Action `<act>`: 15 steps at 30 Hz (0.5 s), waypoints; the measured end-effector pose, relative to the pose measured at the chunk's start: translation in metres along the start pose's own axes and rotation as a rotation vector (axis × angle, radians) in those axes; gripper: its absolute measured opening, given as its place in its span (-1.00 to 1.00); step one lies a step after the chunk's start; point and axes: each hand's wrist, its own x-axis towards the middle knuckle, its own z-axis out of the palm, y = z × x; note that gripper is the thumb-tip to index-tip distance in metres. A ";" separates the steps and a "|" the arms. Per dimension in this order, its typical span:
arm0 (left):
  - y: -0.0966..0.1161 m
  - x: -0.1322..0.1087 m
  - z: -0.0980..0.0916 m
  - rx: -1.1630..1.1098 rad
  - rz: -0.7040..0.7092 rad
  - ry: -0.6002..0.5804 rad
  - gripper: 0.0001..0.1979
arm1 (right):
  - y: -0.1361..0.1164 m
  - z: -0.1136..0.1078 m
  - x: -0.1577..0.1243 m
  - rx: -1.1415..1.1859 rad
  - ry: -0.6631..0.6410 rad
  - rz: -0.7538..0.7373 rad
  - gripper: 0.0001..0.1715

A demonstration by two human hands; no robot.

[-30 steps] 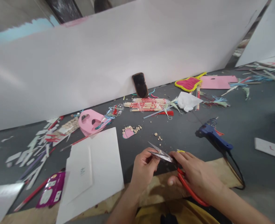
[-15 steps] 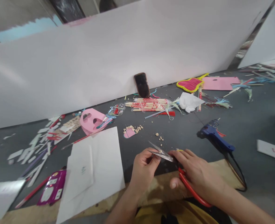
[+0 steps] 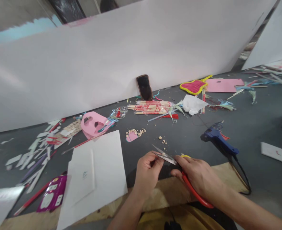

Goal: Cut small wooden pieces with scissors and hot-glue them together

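My right hand (image 3: pixel 199 177) is closed around a pair of scissors (image 3: pixel 196 195) with red handles, its thumb lying by the pivot. The slightly parted blades point left, towards my left hand (image 3: pixel 145 171). The fingertips of that hand are pinched together at the lower blade, and whatever they hold is too small to make out. Just beyond the blades lie several tiny tan pieces (image 3: pixel 164 142). More of these sit around and on a small pink cut-out (image 3: pixel 132 136) further left.
A blue glue gun (image 3: pixel 221 140) lies to the right, its cord running down. White sheets (image 3: pixel 102 172) and a purple packet (image 3: pixel 52 193) are on the left. Bundled sticks (image 3: pixel 152 107) lie before a phone (image 3: pixel 144 87) leaning on the white partition (image 3: pixel 83 70). Scraps crowd the far left.
My right thumb has moved up from apart from the red handle to beside the pivot. My left hand stays pinched at the blade. The whole view has shifted slightly.
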 end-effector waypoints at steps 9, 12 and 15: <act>-0.002 0.002 0.000 -0.071 -0.130 -0.011 -0.82 | 0.003 0.002 -0.002 0.042 -0.058 0.076 -0.58; -0.003 0.001 0.001 -0.083 -0.112 0.010 -0.85 | 0.003 -0.002 -0.004 0.060 -0.043 0.062 -0.51; -0.003 0.000 0.002 -0.112 -0.096 -0.002 -0.87 | 0.002 -0.004 -0.003 0.062 -0.009 0.044 -0.41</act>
